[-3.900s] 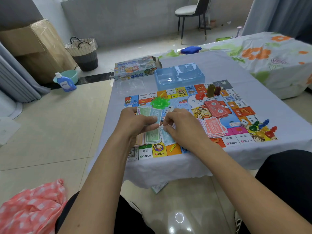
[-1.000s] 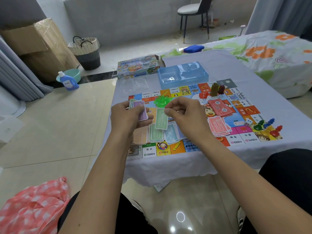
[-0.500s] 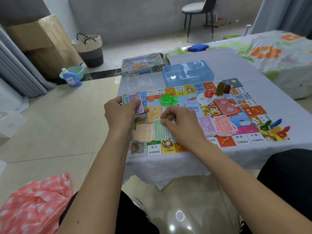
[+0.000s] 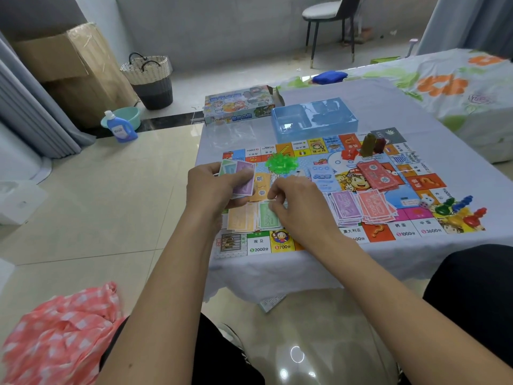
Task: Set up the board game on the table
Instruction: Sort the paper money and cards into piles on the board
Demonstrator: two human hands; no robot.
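The right hand (image 4: 298, 209) has just laid a green note on the green pile (image 4: 268, 219), fingers still pinching it; the left hand (image 4: 213, 190) grips the remaining notes (image 4: 241, 176), so sorting continues.

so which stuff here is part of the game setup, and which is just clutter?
Setup: game board; money fan in left hand; green pile under right hand; orange, purple, red piles; pawns; die; blue tray; game box.

Clutter: detergent bottle; basket; chair; checked cloth.

The right hand (image 4: 298, 207) is covering the note piles between the green stack (image 4: 267, 216) and purple stack (image 4: 345, 205); its fingertips are hiding whatever they're touching
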